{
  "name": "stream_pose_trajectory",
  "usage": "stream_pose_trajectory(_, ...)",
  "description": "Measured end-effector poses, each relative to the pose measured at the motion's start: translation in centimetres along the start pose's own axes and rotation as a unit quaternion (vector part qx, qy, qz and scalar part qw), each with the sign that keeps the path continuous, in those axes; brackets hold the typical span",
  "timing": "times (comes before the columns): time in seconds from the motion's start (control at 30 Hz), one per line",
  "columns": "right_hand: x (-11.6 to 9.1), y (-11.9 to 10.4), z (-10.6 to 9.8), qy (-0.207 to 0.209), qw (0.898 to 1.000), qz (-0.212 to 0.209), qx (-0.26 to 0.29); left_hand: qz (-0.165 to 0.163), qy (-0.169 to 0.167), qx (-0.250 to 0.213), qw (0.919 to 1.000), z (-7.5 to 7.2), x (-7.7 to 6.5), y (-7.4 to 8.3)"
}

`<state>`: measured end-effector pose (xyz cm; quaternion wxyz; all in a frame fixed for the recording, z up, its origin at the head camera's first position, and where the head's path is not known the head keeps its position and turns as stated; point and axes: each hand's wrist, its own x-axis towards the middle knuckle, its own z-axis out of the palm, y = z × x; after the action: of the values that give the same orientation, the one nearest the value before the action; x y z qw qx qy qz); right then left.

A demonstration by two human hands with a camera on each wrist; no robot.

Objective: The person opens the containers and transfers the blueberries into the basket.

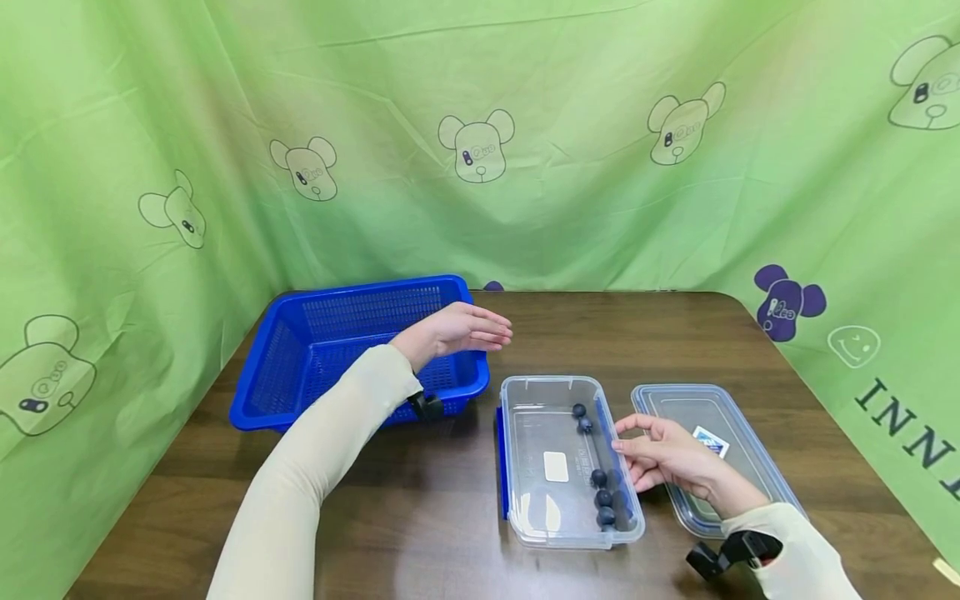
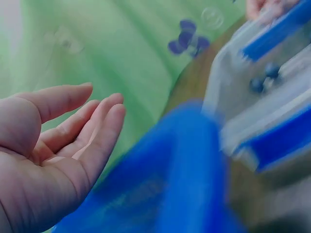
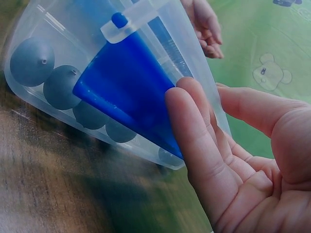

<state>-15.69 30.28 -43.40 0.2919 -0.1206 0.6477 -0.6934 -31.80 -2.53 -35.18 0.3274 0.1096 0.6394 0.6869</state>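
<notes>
My left hand (image 1: 457,327) hovers over the right end of a blue plastic basket (image 1: 288,333), fingers extended and slightly bent, with nothing in the palm. In the left wrist view, the basket's rim appears blurred below those fingers. Right of the basket is a clear plastic container (image 1: 532,433) without its lid, several dark blueberries (image 1: 603,497) lying along its right wall. My right hand (image 1: 667,458) pinches that wall: the thumb is at the rim and the fingers press a blue latch flap (image 3: 129,92) outside. Through the wall, the right wrist view shows blueberries lined up beside the flap.
A clear lid (image 1: 675,404) with a blue-and-white sticker (image 1: 710,442) lies on the brown wooden table (image 1: 420,517), partly under the right forearm. Green cloth (image 1: 570,217) with bear drawings hangs behind and on both sides. A black strap (image 1: 753,546) circles the right wrist.
</notes>
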Motion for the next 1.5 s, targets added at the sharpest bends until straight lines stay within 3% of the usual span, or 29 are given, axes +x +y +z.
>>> stream_pose_trajectory(0.2, 0.0, -0.1, 0.0, -0.004, 1.0, -0.001, -0.001, 0.0, -0.021, -0.024, 0.9995, 3.0, 0.2, -0.5)
stream_pose_trajectory(0.47, 0.1, -0.2, 0.0, 0.0, 1.0, -0.003, -0.002, -0.024, -0.036, -0.018, 0.9989, 5.5, 0.8, -1.5)
stream_pose_trajectory(0.8, 0.1, -0.1, -0.1, -0.001, 1.0, 0.002, 0.001, -0.057, -0.068, 0.029, 0.9956, 8.7, 1.1, -4.7)
stream_pose_trajectory(1.03, 0.1, 0.0, 0.0, -0.008, 1.0, -0.004, 0.008, -0.075, -0.07, 0.07, 0.9922, 10.1, 1.9, -6.6)
stream_pose_trajectory(1.2, 0.1, 0.1, 0.0, -0.009, 1.0, -0.007, 0.014, -0.099, -0.067, 0.072, 0.9903, 11.0, 2.3, -7.6)
stream_pose_trajectory(1.5, 0.2, 0.4, 0.0, -0.005, 1.0, -0.003, 0.011, -0.132, -0.083, 0.097, 0.983, 11.3, 2.6, -8.5)
